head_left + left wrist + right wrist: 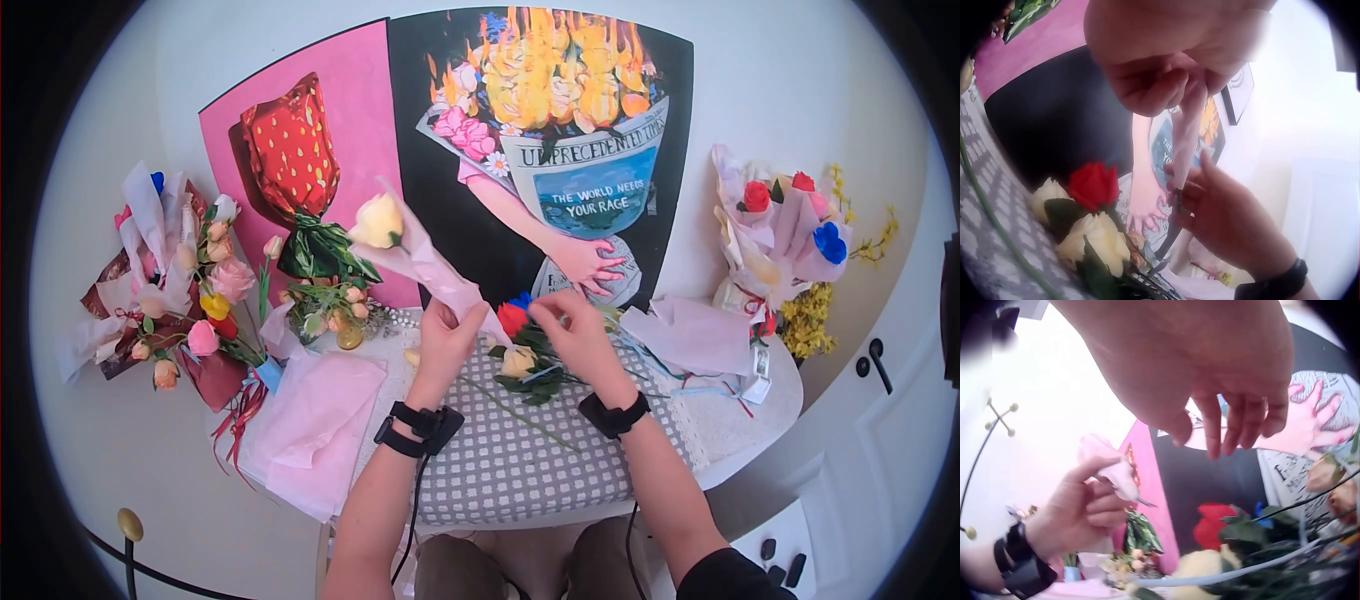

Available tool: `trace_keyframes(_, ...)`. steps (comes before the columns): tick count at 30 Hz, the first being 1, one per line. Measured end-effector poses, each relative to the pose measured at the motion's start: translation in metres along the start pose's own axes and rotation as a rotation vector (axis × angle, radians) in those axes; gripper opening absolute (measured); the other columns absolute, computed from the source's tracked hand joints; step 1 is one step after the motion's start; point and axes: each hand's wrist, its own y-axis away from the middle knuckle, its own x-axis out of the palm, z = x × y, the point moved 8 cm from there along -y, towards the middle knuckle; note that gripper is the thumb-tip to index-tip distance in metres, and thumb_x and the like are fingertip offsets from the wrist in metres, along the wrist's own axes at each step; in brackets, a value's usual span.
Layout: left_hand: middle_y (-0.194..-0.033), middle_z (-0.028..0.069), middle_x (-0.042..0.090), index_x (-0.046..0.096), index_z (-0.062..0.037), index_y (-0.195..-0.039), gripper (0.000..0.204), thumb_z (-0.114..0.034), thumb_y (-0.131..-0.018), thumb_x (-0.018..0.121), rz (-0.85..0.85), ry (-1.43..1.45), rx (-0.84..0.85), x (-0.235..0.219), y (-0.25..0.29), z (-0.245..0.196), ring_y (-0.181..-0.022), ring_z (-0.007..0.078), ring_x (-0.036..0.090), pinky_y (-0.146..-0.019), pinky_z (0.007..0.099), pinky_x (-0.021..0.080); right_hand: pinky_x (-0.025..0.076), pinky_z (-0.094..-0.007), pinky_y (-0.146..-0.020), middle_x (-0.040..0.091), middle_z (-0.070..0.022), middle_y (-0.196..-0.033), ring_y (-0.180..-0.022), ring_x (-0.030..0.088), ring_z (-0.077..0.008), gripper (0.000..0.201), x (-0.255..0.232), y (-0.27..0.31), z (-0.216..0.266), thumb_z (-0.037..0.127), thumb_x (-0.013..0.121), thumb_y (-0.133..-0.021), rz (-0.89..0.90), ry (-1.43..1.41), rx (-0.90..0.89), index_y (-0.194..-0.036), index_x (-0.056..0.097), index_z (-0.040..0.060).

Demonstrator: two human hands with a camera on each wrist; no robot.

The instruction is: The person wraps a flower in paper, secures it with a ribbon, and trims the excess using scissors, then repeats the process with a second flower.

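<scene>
My left hand (pixel 447 338) grips a cream rose (pixel 378 221) rolled in pale pink tissue paper (pixel 437 268), the bloom tilted up and to the left. The wrap narrows to a thin tail below the fist, where a bit of stem (pixel 1146 503) pokes out. To its right hovers my right hand (pixel 577 332), fingers loosely bent and nothing between them in the right wrist view. Beneath the hands lie loose flowers: a red rose (pixel 1093 186), a cream rose (pixel 1094 244) and a blue bloom (pixel 521 299), with green leaves and stems.
A grey checked cushion (pixel 510 460) covers the table's front middle. Folded pink tissue (pixel 320 400) lies at left, more wrapping paper (pixel 690 335) at right. Wrapped bouquets (pixel 225 280) stand left, others (pixel 770 230) right. Two paintings (pixel 450 200) stand behind. A single stem (pixel 520 412) crosses the cushion.
</scene>
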Motion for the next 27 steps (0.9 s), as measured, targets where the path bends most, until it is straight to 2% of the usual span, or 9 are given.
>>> trace_keyframes(1, -0.081, -0.0024, 0.062, 0.058, -0.0009, -0.123, 0.031, -0.008, -0.096, 0.071, -0.001, -0.001, 0.001, 0.003, 0.001, -0.003, -0.054, 0.0013, 0.048, -0.044, 0.0210, 0.031, 0.049, -0.0316, -0.070, 0.073, -0.0061, -0.096, -0.085, 0.067, -0.0156, 0.029, 0.017, 0.001, -0.002, 0.019, 0.076, -0.092, 0.137, -0.438, 0.178, -0.112, 0.070, -0.0001)
trace_keyframes(4, -0.082, -0.0029, 0.062, 0.057, -0.0011, -0.126, 0.035, -0.007, -0.095, 0.073, 0.031, -0.053, -0.053, 0.013, 0.003, -0.006, -0.053, 0.0010, 0.047, -0.044, 0.0214, 0.032, 0.045, -0.0246, -0.065, 0.072, -0.0023, -0.092, -0.080, 0.064, -0.0081, 0.032, 0.036, 0.010, 0.018, 0.022, 0.076, -0.093, 0.261, -0.498, 0.149, -0.115, 0.069, 0.0006)
trace_keyframes(6, -0.082, -0.0011, 0.063, 0.056, -0.0002, -0.128, 0.035, -0.013, -0.099, 0.070, 0.101, -0.094, -0.049, 0.022, 0.005, -0.005, -0.050, 0.0013, 0.046, -0.042, 0.0207, 0.031, 0.045, -0.0244, -0.062, 0.071, -0.0009, -0.091, -0.075, 0.061, -0.0069, 0.031, 0.041, 0.013, 0.013, 0.020, 0.075, -0.094, 0.286, -0.462, 0.140, -0.116, 0.068, -0.0004)
trace_keyframes(8, -0.081, -0.0004, 0.063, 0.054, 0.0002, -0.131, 0.037, -0.015, -0.100, 0.067, 0.128, -0.032, -0.111, 0.020, 0.007, 0.000, -0.049, 0.0015, 0.046, -0.041, 0.0201, 0.030, 0.044, -0.0228, -0.061, 0.071, 0.0006, -0.092, -0.071, 0.058, -0.0052, 0.030, 0.055, 0.014, 0.006, 0.018, 0.072, -0.096, 0.367, -0.653, 0.171, -0.119, 0.067, -0.0010)
trace_keyframes(10, -0.081, 0.0003, 0.062, 0.052, 0.0007, -0.134, 0.039, -0.017, -0.102, 0.065, 0.155, 0.027, -0.168, 0.020, 0.007, 0.003, -0.048, 0.0017, 0.045, -0.040, 0.0195, 0.030, 0.044, -0.0220, -0.060, 0.071, 0.0007, -0.092, -0.071, 0.058, -0.0046, 0.027, 0.049, 0.015, 0.009, 0.017, 0.071, -0.097, 0.365, -0.754, 0.234, -0.117, 0.067, -0.0009)
trace_keyframes(16, -0.077, 0.0010, 0.061, 0.047, 0.0009, -0.135, 0.040, -0.017, -0.103, 0.063, 0.187, -0.017, -0.069, 0.027, 0.007, -0.004, -0.048, 0.0022, 0.047, -0.040, 0.0181, 0.030, 0.046, -0.0212, -0.060, 0.071, -0.0009, -0.094, -0.073, 0.060, -0.0044, 0.022, 0.047, 0.013, 0.006, 0.015, 0.068, -0.100, 0.318, -0.962, 0.324, -0.115, 0.067, -0.0002)
trace_keyframes(19, -0.081, 0.0028, 0.065, 0.050, -0.0007, -0.127, 0.032, -0.012, -0.101, 0.065, 0.193, -0.043, -0.034, 0.025, 0.005, -0.003, -0.050, 0.0028, 0.049, -0.041, 0.0177, 0.031, 0.048, -0.0219, -0.060, 0.071, -0.0017, -0.095, -0.074, 0.062, -0.0049, 0.022, 0.046, 0.011, 0.004, 0.014, 0.068, -0.100, 0.263, -0.984, 0.307, -0.115, 0.066, -0.0007)
trace_keyframes(21, -0.079, 0.0026, 0.063, 0.055, -0.0003, -0.114, 0.018, -0.008, -0.100, 0.063, 0.209, -0.086, -0.020, 0.027, 0.006, -0.005, -0.049, 0.0047, 0.052, -0.041, 0.0187, 0.033, 0.048, -0.0220, -0.061, 0.071, -0.0020, -0.096, -0.074, 0.062, -0.0052, 0.022, 0.043, 0.009, 0.004, 0.014, 0.068, -0.099, 0.227, -0.990, 0.295, -0.115, 0.065, -0.0010)
trace_keyframes(27, -0.081, 0.0004, 0.066, 0.062, -0.0012, -0.101, 0.008, -0.007, -0.099, 0.066, 0.217, -0.120, -0.045, 0.027, 0.007, -0.002, -0.053, 0.0024, 0.052, -0.044, 0.0187, 0.033, 0.049, -0.0226, -0.063, 0.071, -0.0028, -0.096, -0.078, 0.063, -0.0059, 0.021, 0.041, 0.009, 0.005, 0.012, 0.068, -0.100, 0.235, -0.964, 0.282, -0.116, 0.065, -0.0013)
